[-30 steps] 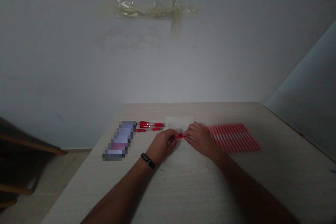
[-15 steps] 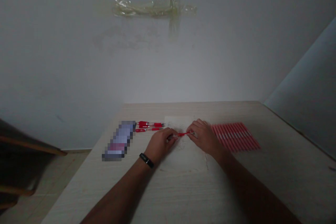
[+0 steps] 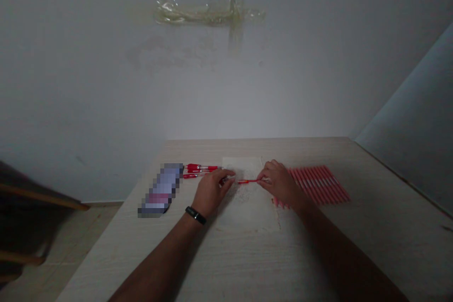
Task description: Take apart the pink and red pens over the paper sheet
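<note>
My left hand (image 3: 214,188), with a black band on its wrist, is closed with the fingertips pinching a clear pen barrel (image 3: 230,177). Opposite it, my right hand (image 3: 277,180) pinches a slender red pen refill (image 3: 247,181), which points left toward the barrel. A small gap separates the two pieces. Beneath both hands lies a marked sheet of paper (image 3: 247,214). Several red pens (image 3: 202,168) lie left of the paper, partly behind my left hand. To the right, a row of red pens (image 3: 320,184) lies side by side, partly covered by my right hand and forearm.
A blurred-out phone (image 3: 162,191) rests on the left of the pale wooden table (image 3: 226,269). The wall (image 3: 300,80) rises behind the table's far edge, with tape (image 3: 198,16) stuck on it. Wooden furniture (image 3: 38,193) stands at the lower left.
The barrel and the red refill have come apart, leaving a gap. My left hand moved slightly left and my right hand slightly right with the refill.
</note>
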The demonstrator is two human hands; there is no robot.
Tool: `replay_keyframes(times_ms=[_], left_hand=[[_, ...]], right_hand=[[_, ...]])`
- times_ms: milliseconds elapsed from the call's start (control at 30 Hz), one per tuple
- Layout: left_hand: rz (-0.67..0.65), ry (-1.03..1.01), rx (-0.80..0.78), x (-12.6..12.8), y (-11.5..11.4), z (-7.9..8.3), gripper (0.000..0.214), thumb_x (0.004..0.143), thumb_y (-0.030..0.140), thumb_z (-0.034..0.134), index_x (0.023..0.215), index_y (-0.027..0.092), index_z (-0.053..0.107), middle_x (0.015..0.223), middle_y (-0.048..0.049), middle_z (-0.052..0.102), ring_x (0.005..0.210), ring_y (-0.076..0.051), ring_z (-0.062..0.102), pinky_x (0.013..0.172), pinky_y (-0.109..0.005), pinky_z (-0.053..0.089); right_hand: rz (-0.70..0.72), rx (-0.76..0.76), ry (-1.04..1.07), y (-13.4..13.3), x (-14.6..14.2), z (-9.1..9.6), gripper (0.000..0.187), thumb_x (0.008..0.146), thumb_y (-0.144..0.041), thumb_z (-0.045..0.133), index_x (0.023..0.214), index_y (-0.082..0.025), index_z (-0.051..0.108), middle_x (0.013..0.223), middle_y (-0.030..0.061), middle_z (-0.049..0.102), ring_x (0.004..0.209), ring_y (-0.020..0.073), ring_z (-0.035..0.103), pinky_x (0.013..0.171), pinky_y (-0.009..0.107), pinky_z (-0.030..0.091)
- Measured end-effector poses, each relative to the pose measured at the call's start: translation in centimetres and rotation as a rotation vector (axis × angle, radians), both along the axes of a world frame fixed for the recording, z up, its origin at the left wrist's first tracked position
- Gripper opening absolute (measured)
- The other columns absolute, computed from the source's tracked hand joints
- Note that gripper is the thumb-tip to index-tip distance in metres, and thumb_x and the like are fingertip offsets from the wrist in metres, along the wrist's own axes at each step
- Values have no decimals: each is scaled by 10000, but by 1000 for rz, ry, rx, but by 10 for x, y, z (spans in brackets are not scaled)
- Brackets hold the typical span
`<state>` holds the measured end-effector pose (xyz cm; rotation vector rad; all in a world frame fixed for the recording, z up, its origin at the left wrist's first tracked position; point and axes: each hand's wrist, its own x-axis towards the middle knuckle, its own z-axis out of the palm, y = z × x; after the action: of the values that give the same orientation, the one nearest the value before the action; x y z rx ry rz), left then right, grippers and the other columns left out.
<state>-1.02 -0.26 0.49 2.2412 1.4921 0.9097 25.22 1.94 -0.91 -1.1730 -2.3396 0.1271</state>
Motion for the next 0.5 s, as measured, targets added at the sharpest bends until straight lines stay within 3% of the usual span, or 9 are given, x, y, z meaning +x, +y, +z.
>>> replay_keyframes(times_ms=[500], left_hand=[[-20,36,-20,1,0,0,198,926,294,608,1060,214,729,973,-55,741,801,-180,647,765,-300,485]], right_hand=[[-3,-81,-99,2,-5,-9,35,870,-257,737,858,-228,752,850,42,642,908,212,548,807,322,394]])
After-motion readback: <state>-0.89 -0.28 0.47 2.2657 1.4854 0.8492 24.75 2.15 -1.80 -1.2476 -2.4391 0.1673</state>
